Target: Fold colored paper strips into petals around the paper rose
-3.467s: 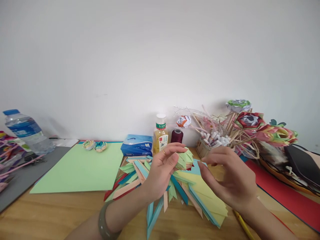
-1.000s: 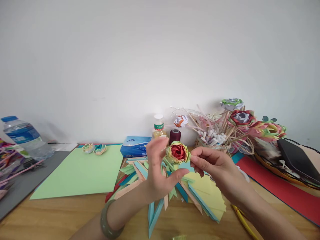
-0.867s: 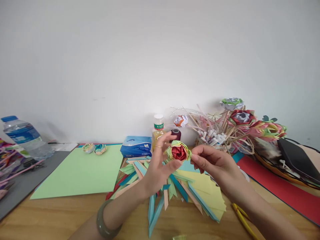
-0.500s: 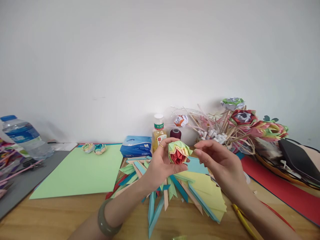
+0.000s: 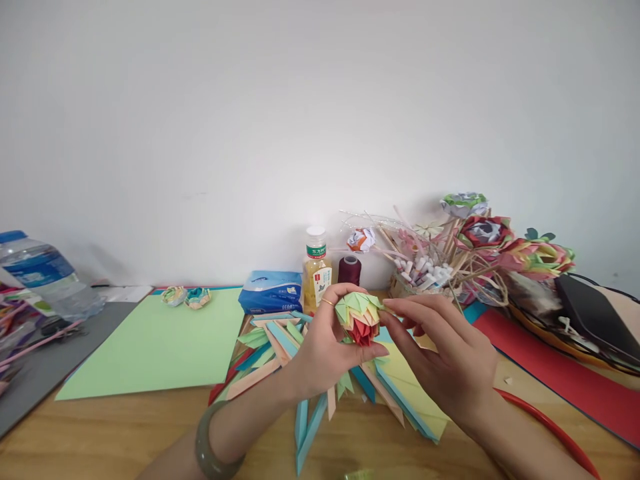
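Note:
My left hand (image 5: 327,350) is wrapped round a folded paper flower (image 5: 361,315), its thumb below and its fingers behind. The flower has green outer petals, yellow ones inside them and a red centre that faces down and toward me. At the flower's right side, my right hand (image 5: 440,347) pinches the tip of a green petal between thumb and fingertips. Beneath both hands lies a spread of folded paper strips (image 5: 313,427) in blue, green, peach and red. Some yellow sheets (image 5: 417,393) are partly covered by my right hand.
A blue tissue pack (image 5: 273,292), a drink bottle (image 5: 317,267) and a dark red thread spool (image 5: 349,272) stand at the back. Paper flowers (image 5: 485,233) on stems fill the right. Left are a green sheet (image 5: 150,353) with two small paper flowers and a water bottle (image 5: 45,273).
My right hand has moved left and closed in on the flower's right edge. The flower has tipped slightly further down in my left hand and sits a little lower.

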{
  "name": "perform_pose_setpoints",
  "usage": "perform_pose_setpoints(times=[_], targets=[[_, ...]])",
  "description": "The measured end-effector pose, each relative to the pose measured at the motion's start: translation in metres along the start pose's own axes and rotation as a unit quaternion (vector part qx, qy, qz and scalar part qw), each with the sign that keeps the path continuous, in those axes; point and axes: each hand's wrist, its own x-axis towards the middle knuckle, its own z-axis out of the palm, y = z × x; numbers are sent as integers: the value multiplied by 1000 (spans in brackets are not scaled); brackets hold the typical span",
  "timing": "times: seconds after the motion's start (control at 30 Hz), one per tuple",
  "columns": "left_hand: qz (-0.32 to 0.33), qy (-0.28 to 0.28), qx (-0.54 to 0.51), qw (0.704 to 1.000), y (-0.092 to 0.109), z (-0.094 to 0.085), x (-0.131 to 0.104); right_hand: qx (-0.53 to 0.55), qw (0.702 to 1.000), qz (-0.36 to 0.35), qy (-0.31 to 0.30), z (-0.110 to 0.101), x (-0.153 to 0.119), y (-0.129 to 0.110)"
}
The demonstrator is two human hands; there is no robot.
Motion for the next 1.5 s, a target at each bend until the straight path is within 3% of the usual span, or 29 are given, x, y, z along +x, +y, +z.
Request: perform_pose_setpoints(times=[0.13, 0.23, 0.4, 0.7, 1.03, 1.17, 1.3, 1.5], targets=[[14, 6, 37, 999, 1, 0, -1, 33, 999, 22, -8, -2, 2, -3], [17, 4, 50, 999, 3, -1, 0, 98, 991, 78, -53, -4, 5, -3], [10, -7, 84, 996, 6, -5, 4, 197, 952, 183, -144, -8, 13, 1], [4, -47, 129, 991, 3, -14, 8, 298, 872, 292, -257, -11, 21, 8], [-108, -18, -58, 992, 7, -15, 15, 387, 814, 372, -225, -6, 18, 19], [-115, 3, -89, 989, 8, -12, 15, 387, 817, 385, -188, -6, 18, 18], [-113, -1, -81, 990, 8, -12, 14, 386, 818, 370, -213, -7, 21, 12], [-113, -26, -112, 987, 4, -14, 14, 426, 777, 374, -272, -6, 21, 12]])
